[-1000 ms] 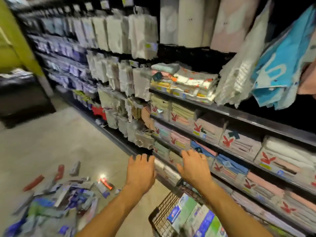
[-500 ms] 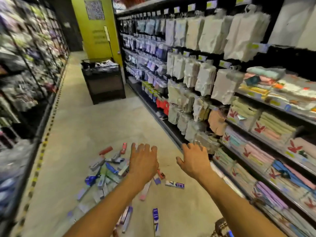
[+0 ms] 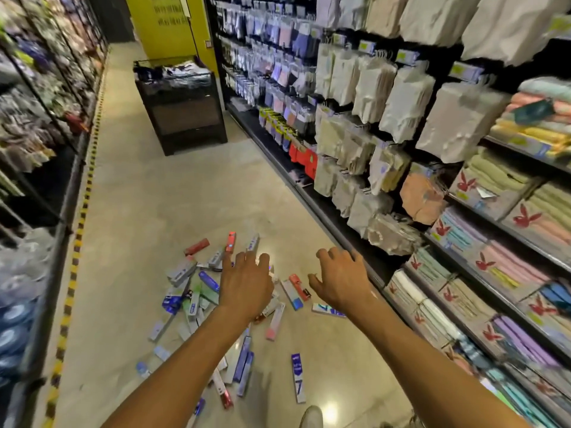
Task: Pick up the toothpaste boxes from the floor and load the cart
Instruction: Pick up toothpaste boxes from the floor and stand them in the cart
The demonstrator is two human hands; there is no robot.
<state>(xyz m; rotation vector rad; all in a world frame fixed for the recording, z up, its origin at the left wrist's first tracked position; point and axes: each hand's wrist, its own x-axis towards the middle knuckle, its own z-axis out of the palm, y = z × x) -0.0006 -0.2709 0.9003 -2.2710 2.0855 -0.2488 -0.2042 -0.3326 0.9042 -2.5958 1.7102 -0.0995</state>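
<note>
The toothpaste boxes [image 3: 182,270] on the floor [image 3: 154,205] look light and stiff, best pinched across their long sides; the left grip [image 3: 244,285] and right grip [image 3: 340,281] hover wide, empty.

open: bare floor [image 3: 173,199] up the aisle | blocked: shelves [image 3: 463,242] right, display stand [image 3: 182,115] ahead | underfoot: scattered toothpaste boxes [image 3: 191,291]

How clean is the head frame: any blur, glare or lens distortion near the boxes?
Head view: left shelves smeared by blur; right shelving bows with the wide lens; floor has a bright glare spot by the bottom edge; toothpaste boxes, left hand and right hand fairly sharp, box print mostly unreadable.
</note>
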